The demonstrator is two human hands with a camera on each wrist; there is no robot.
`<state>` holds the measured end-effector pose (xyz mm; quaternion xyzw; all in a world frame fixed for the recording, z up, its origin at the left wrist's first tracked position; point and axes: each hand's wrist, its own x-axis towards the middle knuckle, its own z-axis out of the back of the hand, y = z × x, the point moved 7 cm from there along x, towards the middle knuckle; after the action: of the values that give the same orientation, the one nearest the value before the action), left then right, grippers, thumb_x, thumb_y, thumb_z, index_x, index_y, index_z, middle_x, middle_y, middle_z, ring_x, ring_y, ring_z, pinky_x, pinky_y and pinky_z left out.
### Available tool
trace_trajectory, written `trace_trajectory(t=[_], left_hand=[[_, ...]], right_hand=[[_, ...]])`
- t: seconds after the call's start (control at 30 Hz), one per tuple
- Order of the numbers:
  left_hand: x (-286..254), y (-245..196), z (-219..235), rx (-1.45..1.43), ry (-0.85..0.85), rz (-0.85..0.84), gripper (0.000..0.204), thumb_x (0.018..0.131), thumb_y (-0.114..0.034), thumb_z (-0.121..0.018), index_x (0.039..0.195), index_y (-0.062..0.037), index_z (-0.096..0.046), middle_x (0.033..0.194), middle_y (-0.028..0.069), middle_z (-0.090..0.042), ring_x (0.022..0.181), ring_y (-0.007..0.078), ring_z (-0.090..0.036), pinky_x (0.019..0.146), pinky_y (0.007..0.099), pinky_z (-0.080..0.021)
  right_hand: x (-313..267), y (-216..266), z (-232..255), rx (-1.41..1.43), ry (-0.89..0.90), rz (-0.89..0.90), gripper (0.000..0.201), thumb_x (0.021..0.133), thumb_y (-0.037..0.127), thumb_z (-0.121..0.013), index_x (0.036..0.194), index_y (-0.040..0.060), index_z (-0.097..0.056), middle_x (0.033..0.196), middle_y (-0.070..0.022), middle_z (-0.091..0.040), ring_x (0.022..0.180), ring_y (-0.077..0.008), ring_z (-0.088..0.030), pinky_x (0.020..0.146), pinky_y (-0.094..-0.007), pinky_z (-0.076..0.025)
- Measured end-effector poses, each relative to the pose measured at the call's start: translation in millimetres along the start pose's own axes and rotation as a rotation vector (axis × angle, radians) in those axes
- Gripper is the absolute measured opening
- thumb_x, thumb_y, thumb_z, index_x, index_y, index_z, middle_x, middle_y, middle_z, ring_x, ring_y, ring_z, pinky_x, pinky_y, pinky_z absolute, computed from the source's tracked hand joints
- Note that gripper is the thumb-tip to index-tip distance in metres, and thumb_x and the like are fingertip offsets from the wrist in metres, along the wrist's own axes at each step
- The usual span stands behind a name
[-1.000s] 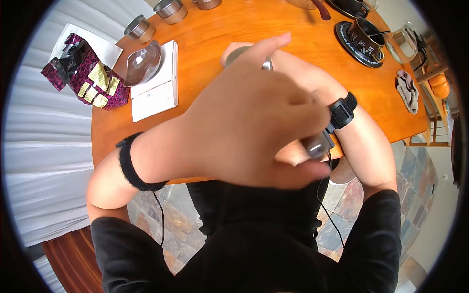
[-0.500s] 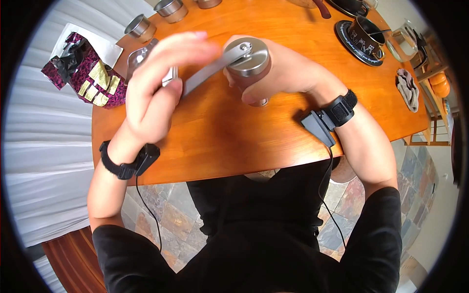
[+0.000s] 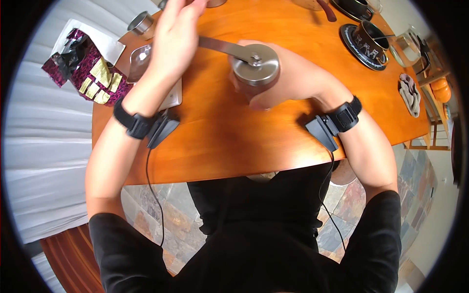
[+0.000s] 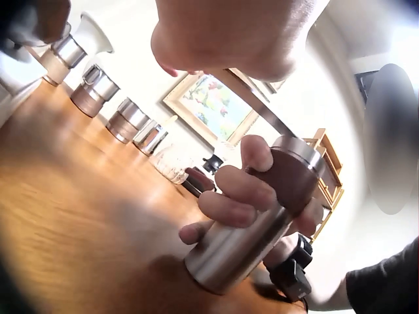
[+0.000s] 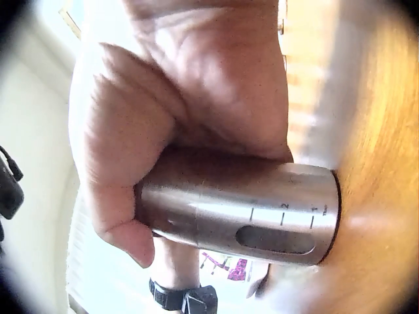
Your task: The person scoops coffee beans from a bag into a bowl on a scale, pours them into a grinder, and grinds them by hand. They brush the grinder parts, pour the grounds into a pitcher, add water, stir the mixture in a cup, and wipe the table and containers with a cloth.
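A manual coffee grinder [image 3: 256,73] with a steel lid and steel body stands on the wooden table [image 3: 220,141]. My right hand [image 3: 298,73] wraps round its upper part, fingers [image 4: 245,190] and thumb on opposite sides. A flat crank arm [image 3: 222,46] runs from the lid to my left hand [image 3: 173,49], which holds its outer end; the knob is hidden in that hand. Seen from the right wrist, the grinder's lower body [image 5: 262,216] has a slotted window and number marks, its base at the tabletop.
On the left are a shiny leopard-print bag [image 3: 100,80], a clear dish [image 3: 139,63] and a steel cup [image 3: 141,24]. A dark cup [image 3: 369,39] on its saucer, a glass jug [image 3: 406,49] and a folded cloth [image 3: 409,95] lie to the right.
My left hand has swung with the crank from the near right, round the near side to the left, and now to the far left. The right hand keeps holding the grinder, shifting slightly.
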<state>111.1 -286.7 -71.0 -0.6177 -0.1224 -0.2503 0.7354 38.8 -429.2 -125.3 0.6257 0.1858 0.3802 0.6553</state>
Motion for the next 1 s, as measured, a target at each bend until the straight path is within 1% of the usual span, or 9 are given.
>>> trace_trajectory(t=[0.2,0.3,0.37,0.57,0.67,0.77,0.8,0.9,1.0], left_hand=[[-15,-6,-61,-0.01,0.227,0.176,0.061,0.101,-0.022,-0.051,0.152,0.0018,-0.026,0.137,0.0098,-0.05,0.125,0.0147,-0.046,0.105,0.0272,-0.036],[-11,-24,-75,0.029,0.468,-0.006,0.069,0.101,-0.018,-0.05,0.155,0.004,-0.015,0.157,0.0195,-0.031,0.143,0.0212,-0.031,0.114,0.03,-0.026],[-17,-18,-63,-0.111,0.348,0.184,0.071,0.1,-0.016,-0.048,0.156,0.0049,-0.008,0.164,0.0234,-0.008,0.152,0.0238,-0.012,0.118,0.0293,-0.016],[-5,-68,-66,0.222,0.434,0.169,0.052,0.101,-0.024,-0.051,0.144,0.0048,-0.044,0.128,0.0154,-0.061,0.116,0.0199,-0.056,0.102,0.0303,-0.042],[19,-76,-88,0.221,0.712,0.206,0.046,0.102,-0.025,-0.05,0.136,0.006,-0.048,0.113,0.0139,-0.062,0.103,0.0183,-0.056,0.091,0.0296,-0.046],[-24,-108,-120,-0.26,1.462,0.612,0.034,0.102,-0.024,-0.047,0.121,0.0042,-0.049,0.092,0.0117,-0.057,0.083,0.0183,-0.053,0.077,0.0301,-0.047],[-35,-119,-126,0.168,1.259,0.188,0.03,0.102,-0.024,-0.047,0.117,0.0024,-0.047,0.085,0.0116,-0.053,0.076,0.0197,-0.05,0.072,0.0307,-0.046],[-36,-122,-128,0.311,1.233,-0.117,0.032,0.101,-0.029,-0.05,0.112,0.0013,-0.052,0.077,0.0159,-0.056,0.068,0.0281,-0.055,0.068,0.0358,-0.048],[-70,-118,-136,0.283,1.032,-0.394,0.02,0.092,-0.015,-0.057,0.108,-0.0035,-0.064,0.101,0.0065,-0.067,0.097,0.0187,-0.062,0.088,0.0322,-0.049]], right_hand=[[-1,3,-8,-0.068,0.086,0.0,0.032,0.067,0.002,-0.074,0.093,0.0031,-0.054,0.068,-0.0024,-0.058,0.052,-0.0116,-0.057,0.048,-0.0261,-0.045],[-2,0,-8,-0.123,0.095,0.019,0.03,0.067,0.002,-0.074,0.088,0.0031,-0.053,0.068,-0.003,-0.058,0.051,-0.0114,-0.056,0.047,-0.0263,-0.044],[-1,2,-9,-0.122,0.074,0.037,0.028,0.067,0.002,-0.074,0.086,0.0031,-0.053,0.067,-0.0028,-0.058,0.051,-0.0113,-0.055,0.047,-0.0262,-0.044],[1,0,-11,-0.084,0.102,-0.103,0.047,0.061,0.002,-0.08,0.102,0.0059,-0.059,0.091,-0.001,-0.064,0.087,-0.0132,-0.061,0.077,-0.0287,-0.051],[-3,-2,-8,-0.115,0.09,-0.128,0.048,0.062,0.002,-0.08,0.105,0.0057,-0.059,0.093,-0.0018,-0.065,0.089,-0.0134,-0.061,0.08,-0.0292,-0.051],[-5,0,-9,-0.233,0.015,-0.048,0.036,0.066,0.004,-0.077,0.097,0.0044,-0.06,0.084,-0.0032,-0.064,0.079,-0.0133,-0.061,0.069,-0.0285,-0.05],[-6,3,-6,-0.266,-0.022,0.003,0.03,0.067,0.005,-0.076,0.092,0.0039,-0.06,0.079,-0.0036,-0.063,0.073,-0.0131,-0.061,0.062,-0.028,-0.049],[-11,12,0,-0.35,-0.11,0.095,0.021,0.072,0.008,-0.072,0.088,0.0037,-0.059,0.073,-0.0052,-0.061,0.066,-0.0152,-0.06,0.056,-0.0289,-0.047],[-15,16,-4,-0.223,-0.123,0.068,0.017,0.078,0.01,-0.068,0.09,0.0042,-0.057,0.07,-0.0068,-0.061,0.065,-0.0187,-0.06,0.057,-0.0312,-0.047]])
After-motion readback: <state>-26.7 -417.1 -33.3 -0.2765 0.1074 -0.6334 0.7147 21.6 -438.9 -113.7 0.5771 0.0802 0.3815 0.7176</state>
